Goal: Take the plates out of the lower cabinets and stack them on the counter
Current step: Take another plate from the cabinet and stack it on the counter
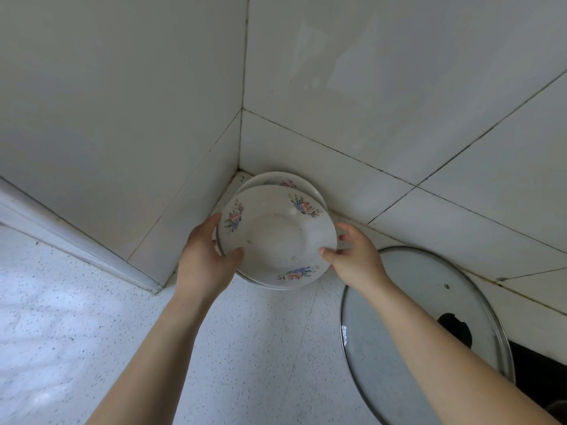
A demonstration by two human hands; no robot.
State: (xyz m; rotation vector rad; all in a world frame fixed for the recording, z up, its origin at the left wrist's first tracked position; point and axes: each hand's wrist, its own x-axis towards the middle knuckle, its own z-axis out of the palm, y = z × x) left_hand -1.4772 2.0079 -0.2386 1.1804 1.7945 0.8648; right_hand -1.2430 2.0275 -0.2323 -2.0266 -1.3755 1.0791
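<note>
A white plate with pink and blue flowers (277, 237) is held by its rim between both hands, just over a stack of like plates (283, 179) in the counter's back corner. My left hand (208, 256) grips the left rim, thumb on top. My right hand (352, 256) holds the right rim with thumb and fingers. The lower plates show only as rims behind and under the top one.
A large glass pot lid (429, 326) with a metal rim and black knob lies on the speckled white counter (260, 348) to the right. White tiled walls (337, 87) meet right behind the stack. A dark stove edge (540, 378) sits at far right.
</note>
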